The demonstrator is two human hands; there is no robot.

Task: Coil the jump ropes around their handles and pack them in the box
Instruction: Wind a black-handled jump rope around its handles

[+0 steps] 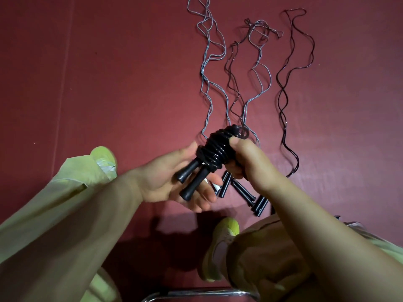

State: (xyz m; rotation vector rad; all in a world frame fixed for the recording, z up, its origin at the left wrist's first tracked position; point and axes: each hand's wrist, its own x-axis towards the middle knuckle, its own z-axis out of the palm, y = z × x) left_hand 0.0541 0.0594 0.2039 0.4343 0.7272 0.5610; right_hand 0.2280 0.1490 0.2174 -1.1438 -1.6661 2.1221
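The right hand (pixel 241 159) is gripping the coiled black jump rope (pixel 214 152) at its wound end, above the red floor (pixel 109 83). The left hand (pixel 174 184) is lying open-palmed under its two handles (pixel 192 177), fingers relaxed. Uncoiled grey and dark ropes (pixel 246 73) are trailing across the floor, their handles (pixel 244 192) lying just below the hands.

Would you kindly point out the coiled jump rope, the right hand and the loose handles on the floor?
coiled jump rope (pixel 214 149): head view, on its black wound coils.
right hand (pixel 246 159): head view, on the back of the hand.
loose handles (pixel 243 191): head view, on one handle's shaft.
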